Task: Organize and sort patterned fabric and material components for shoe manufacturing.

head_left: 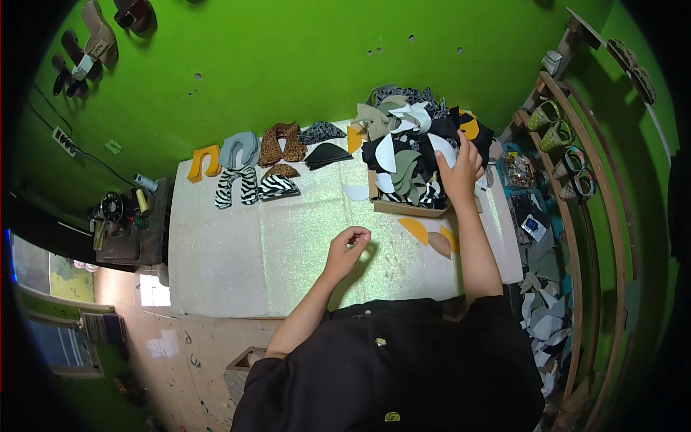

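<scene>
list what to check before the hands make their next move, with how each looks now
1. Right grip over the open box: ok, at its right side.
2. Right grip secure on a piece: cannot tell; a white piece is beside the thumb.
3. Left grip holding nothing: cannot tell, fingers curled.
4. Box contents tidy: not ok, mixed pieces heaped above the rim.
5. No strays before the box: not ok, a yellow half-round piece lies there.
6. Yellow U-shaped pieces apart from the box: ok.

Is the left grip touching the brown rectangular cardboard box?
Apart. The head view shows pale, glittery table covering between the left grip and the cardboard box.
</scene>
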Tool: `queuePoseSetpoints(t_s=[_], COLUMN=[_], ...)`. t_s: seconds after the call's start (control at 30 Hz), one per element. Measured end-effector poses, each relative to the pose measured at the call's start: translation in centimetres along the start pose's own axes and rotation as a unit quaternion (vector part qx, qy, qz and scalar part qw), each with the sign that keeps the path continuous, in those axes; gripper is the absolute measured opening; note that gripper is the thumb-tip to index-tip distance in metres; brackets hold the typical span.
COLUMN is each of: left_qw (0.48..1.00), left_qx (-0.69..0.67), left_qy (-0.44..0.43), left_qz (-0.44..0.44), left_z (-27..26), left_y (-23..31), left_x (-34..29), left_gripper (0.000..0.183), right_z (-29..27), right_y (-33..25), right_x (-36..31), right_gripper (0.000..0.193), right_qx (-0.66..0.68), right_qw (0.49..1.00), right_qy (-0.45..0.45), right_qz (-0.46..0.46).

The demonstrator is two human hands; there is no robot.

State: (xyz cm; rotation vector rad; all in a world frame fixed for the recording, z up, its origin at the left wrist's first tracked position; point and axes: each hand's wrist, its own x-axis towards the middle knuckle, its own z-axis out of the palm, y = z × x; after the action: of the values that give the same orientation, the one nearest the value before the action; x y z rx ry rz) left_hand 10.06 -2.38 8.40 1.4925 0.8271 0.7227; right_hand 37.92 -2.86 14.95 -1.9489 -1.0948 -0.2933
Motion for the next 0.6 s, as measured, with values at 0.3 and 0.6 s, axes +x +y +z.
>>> queuePoseSetpoints(t_s=[0.3,0.6], left_qw=[0.999,0.983], left_qx=[0.020,-0.157], left_qy=[0.008,-0.007], left_qz=[0.031,-0.096], left_z=[-0.1,0.0], left_y=[0.4,3.4], left_x=[0.6,1.9], left_gripper=[0.016,0.032], right_z=[3.2,0.8], right_y=[-2.8,-6.0], right_x=[-4.0,-7.8], right_gripper=[0.022,0.006], right_qx=[-0.091,0.091], right_qw=[0.957,0.965], right_qy=[-0.208,-0.014], right_qz=[-0.181,-0.245])
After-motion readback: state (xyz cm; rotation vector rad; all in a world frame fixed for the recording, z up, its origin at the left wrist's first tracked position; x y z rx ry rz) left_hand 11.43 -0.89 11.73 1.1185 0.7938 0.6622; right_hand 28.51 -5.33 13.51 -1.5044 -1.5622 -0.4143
